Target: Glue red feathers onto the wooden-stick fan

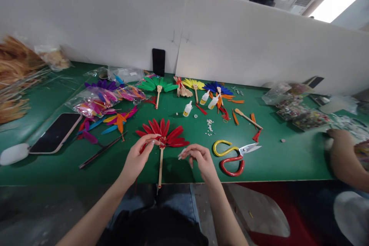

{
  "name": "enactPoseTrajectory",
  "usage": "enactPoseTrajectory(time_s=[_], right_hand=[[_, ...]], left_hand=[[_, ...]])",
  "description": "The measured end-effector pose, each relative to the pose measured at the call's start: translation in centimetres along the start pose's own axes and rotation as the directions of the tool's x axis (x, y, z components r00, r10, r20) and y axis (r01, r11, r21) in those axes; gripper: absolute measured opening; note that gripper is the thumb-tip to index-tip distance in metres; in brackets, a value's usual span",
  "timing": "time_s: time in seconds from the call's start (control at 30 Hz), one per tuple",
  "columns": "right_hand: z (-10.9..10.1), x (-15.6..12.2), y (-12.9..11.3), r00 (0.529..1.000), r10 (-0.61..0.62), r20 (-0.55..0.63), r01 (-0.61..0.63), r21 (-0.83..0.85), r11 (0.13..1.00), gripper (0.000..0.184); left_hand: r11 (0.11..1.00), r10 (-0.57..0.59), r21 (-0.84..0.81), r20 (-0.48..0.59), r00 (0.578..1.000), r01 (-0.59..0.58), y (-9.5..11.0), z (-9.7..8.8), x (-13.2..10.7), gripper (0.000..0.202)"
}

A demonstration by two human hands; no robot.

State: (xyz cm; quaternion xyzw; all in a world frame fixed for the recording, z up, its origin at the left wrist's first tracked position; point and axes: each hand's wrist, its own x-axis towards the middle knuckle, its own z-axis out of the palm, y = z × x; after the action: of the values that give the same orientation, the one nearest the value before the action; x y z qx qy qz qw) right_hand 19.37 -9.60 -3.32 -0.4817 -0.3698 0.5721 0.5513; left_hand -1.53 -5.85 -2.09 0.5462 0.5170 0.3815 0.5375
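A red feather fan lies on the green table, beside yellow-and-red-handled scissors.

The green table in front of me is crowded. Nearest my edge lies a red fan of feathers, its stick pointing toward me, with yellow-and-red scissors just to its right. To the left lie a phone face up, a thin dark stick and loose feathers beside a clear bag of feathers. Farther back lie a green fan, a yellow fan and a blue fan, with three small glue bottles and a scatter of white beads between them and me. Far right lie clear packets, perhaps of beads.
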Motion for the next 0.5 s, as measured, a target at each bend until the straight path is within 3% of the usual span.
enactPoseTrajectory(time_s=[0.37, 0.5], right_hand=[[0.45, 0.05, 0.10, 0.993, 0.018, 0.119, -0.019, 0.004, 1.000, 0.022], [0.03, -0.48, 0.01, 0.989, 0.060, 0.134, -0.047, -0.098, 0.994, 0.025]], left_hand=[[0.998, 0.039, 0.042, 0.088, 0.995, -0.043, 0.49, 0.79, -0.17, 0.030], [0.999, 0.042, 0.019, 0.085, 0.995, -0.044, 0.28, 0.42, 0.08, 0.031]])
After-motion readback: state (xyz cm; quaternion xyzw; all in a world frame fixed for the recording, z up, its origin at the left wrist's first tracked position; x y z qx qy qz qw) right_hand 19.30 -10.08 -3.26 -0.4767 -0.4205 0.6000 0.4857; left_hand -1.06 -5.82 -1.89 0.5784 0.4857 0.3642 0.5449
